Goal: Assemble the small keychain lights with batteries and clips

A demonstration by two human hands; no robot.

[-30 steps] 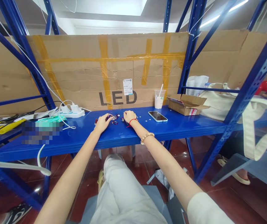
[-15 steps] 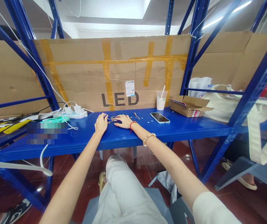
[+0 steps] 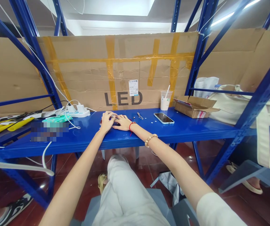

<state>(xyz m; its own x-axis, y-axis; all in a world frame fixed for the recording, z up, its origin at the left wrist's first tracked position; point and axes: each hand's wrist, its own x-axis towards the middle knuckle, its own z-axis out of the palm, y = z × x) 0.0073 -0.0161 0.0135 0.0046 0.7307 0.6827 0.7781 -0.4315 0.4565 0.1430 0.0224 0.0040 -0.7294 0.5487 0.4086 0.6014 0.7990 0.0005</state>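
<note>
My left hand (image 3: 107,121) is on the blue tabletop, its fingers bent inward over small parts I cannot make out. Close against it, my right hand (image 3: 123,122) lies low on the surface with fingers stretched toward the left one and the thumb apart. Small dark and shiny pieces (image 3: 116,123) show between the two hands, mostly covered by the fingers. Just right of my right hand is a small metal clasp (image 3: 140,115), with a few tiny bits near it.
A phone (image 3: 163,118), a cup with a straw (image 3: 165,101) and an open cardboard box (image 3: 194,107) stand to the right. At left are a power strip (image 3: 79,113), cables and yellow-handled things (image 3: 20,124). A cardboard wall (image 3: 87,78) closes the back.
My left hand has shifted right, its fingers now reaching over to my right hand. The shiny pieces that showed between the hands are now mostly covered. The view has tilted slightly.
</note>
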